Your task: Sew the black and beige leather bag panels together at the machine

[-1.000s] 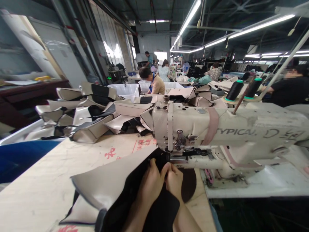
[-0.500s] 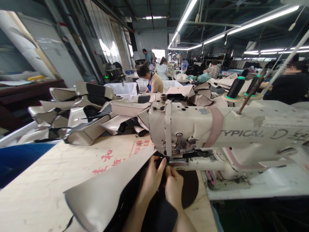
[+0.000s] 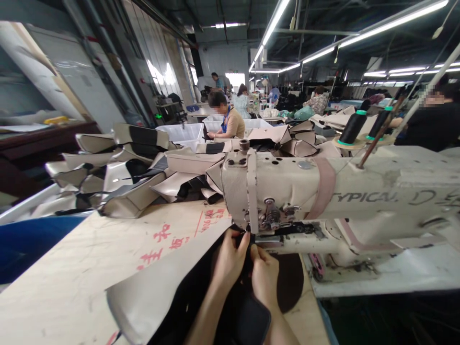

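Note:
A large cream and black leather-like piece (image 3: 154, 287) lies on the wooden board, its black side reaching up to the head of a sewing machine (image 3: 280, 187). My left hand (image 3: 230, 254) pinches the black edge of this piece right by the presser foot. Just to the right, my right hand (image 3: 264, 270) is closed on the black material lower down, fingers curled under. A rounded dark flap (image 3: 290, 282) shows beyond my right wrist, and a black panel hangs between my forearms. The exact spot under the needle is hidden by my fingers.
Stacked cream and black sewn pieces (image 3: 136, 191) fill the far side of the wooden board (image 3: 53, 268). Black thread cones (image 3: 352, 127) stand behind the machine. A co-worker in a tan top (image 3: 235, 122) sits beyond, near white bins (image 3: 185, 133); another person in black (image 3: 431, 120) is at right.
The cream piece has shifted slightly right and toward the machine, with both hands still holding it. The co-worker in tan has raised their head and a forearm now shows.

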The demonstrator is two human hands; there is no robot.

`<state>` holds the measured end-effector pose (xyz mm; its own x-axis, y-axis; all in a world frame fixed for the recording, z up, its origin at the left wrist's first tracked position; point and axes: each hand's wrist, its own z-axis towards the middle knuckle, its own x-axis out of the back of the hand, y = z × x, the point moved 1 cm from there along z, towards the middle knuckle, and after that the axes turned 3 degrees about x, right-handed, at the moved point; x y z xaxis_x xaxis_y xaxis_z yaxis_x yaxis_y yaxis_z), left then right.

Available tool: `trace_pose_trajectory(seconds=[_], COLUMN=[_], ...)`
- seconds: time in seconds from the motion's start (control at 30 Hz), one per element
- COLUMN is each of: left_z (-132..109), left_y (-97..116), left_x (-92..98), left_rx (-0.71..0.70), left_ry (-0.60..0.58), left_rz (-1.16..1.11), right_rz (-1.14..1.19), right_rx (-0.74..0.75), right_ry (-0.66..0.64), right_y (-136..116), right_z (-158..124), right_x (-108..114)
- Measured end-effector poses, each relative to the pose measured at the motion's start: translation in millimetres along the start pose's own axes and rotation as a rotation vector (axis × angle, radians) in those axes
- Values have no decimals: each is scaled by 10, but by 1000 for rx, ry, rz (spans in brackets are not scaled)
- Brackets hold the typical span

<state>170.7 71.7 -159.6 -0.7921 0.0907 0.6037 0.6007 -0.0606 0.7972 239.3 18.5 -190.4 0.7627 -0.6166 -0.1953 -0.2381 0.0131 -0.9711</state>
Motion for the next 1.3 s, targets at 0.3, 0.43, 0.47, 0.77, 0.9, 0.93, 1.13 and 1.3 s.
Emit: trace_pose_trajectory(seconds=[0.3,0.43,0.47,0.77,0.9,0.93,1.13,1.3], left_z=[33,41,38,37,11,-16,-443,-976], left_y=[-87,-108,-111,-59,-88,-116,-353,-396], left_x=[-68,-78,-76,-48,19,54,418,860], left_rx=[-3,-4,-1,21,13,8,-11,-258], left_ry=[-2,4,10,-18,-49,-59,-166,-61], left_rz=[-183,-186,-192,-148,-197,-222,-289,44], right_rz=[-77,-92,-95,-132,-149,-149,-272,-494], right_rx=[-11,-16,-13,44,66,73,370,752], right_ry=[12,8,6,-25,-29,-26,-87,-152], right_y=[-28,-53,-60,-11,41,55,84,-139], right_z=[-3,-23,-28,4,-57,-104,-525,-791], right_x=[38,40,40,45,21,5,-123,-52])
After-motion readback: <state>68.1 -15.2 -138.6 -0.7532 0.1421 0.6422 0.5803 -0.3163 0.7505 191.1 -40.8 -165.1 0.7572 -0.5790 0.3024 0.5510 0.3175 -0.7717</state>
